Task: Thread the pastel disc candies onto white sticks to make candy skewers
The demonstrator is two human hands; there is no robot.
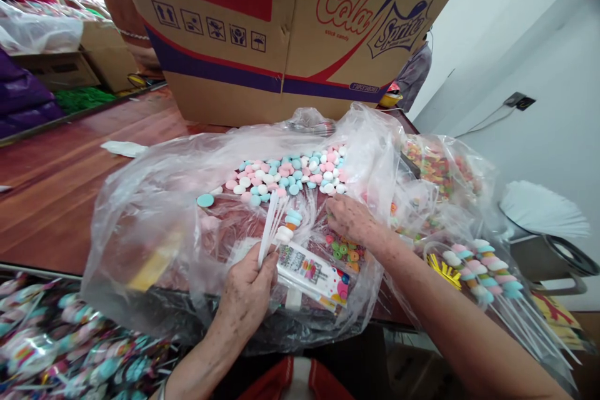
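My left hand point(248, 290) is closed round a bunch of white sticks point(269, 228). One stick in it carries a short stack of blue, orange and white candies point(285, 232). Above it, pink, blue and white candies point(281, 175) lie spread on a clear plastic bag point(140, 200). My right hand point(351, 219) is at the right edge of that spread, its fingers curled together; whatever they pinch is hidden. Just below it lie small colourful ring candies point(344, 251). Printed packets point(312, 275) lie between my hands.
A large cardboard carton point(281, 44) stands at the back, with a person point(417, 75) partly behind it. At right are bagged colourful candies point(445, 169), filled candy sticks point(487, 272), yellow ties point(443, 270) and bundled white sticks point(544, 209). Many wrapped candy sticks point(84, 344) lie lower left.
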